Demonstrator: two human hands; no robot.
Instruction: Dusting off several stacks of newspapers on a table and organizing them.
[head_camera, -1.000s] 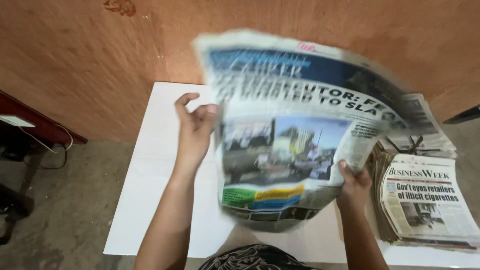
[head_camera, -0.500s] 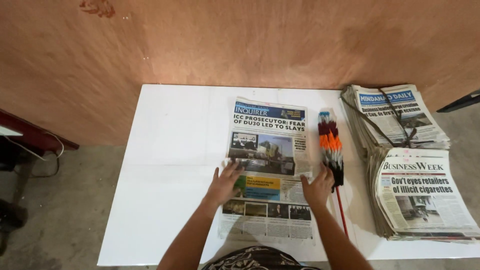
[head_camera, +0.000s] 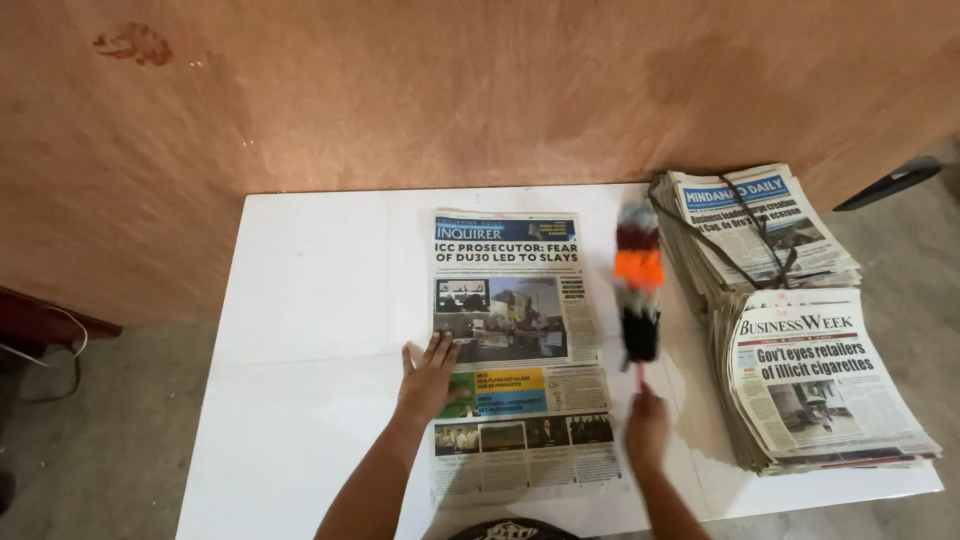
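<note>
Fingers: left hand (head_camera: 428, 378) flat on one newspaper (head_camera: 510, 350); right hand (head_camera: 646, 428) grasping one duster (head_camera: 638, 290).

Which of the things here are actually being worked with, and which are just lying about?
In use:
- newspaper spread flat on the white table, pressed down by the left hand
- feather duster, gripped by its handle in the right hand, blurred, beside the paper

Lying about:
- two stacks of newspapers at the table's right end, the rear one tied with string
- plywood wall
</note>
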